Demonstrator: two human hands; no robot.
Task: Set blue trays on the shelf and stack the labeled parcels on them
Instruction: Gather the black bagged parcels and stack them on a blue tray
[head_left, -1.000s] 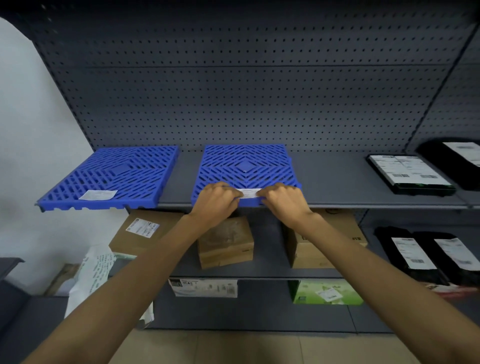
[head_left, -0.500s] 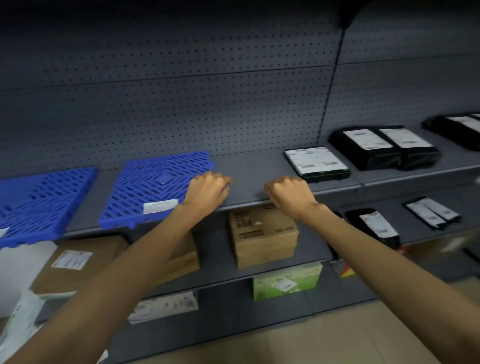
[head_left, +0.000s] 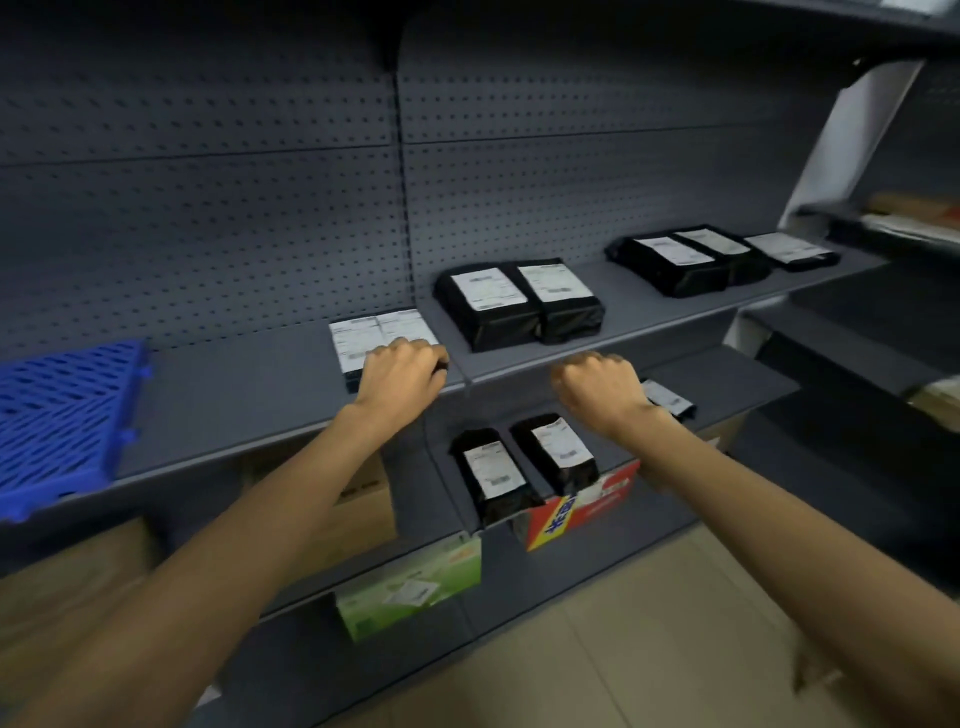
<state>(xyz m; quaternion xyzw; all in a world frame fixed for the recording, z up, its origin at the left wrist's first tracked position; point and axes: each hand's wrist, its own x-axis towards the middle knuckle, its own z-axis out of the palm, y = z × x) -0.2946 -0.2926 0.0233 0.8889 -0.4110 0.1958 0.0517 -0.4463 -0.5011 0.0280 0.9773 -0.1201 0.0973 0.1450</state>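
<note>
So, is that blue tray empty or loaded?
Empty, as far as visible: the blue tray shows bare lattice, no parcel on it.

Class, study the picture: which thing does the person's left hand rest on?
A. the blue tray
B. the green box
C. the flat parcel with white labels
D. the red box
C: the left hand rests on the flat parcel on the shelf, fingers curled over its edge, well clear of the blue tray at the far left.
</note>
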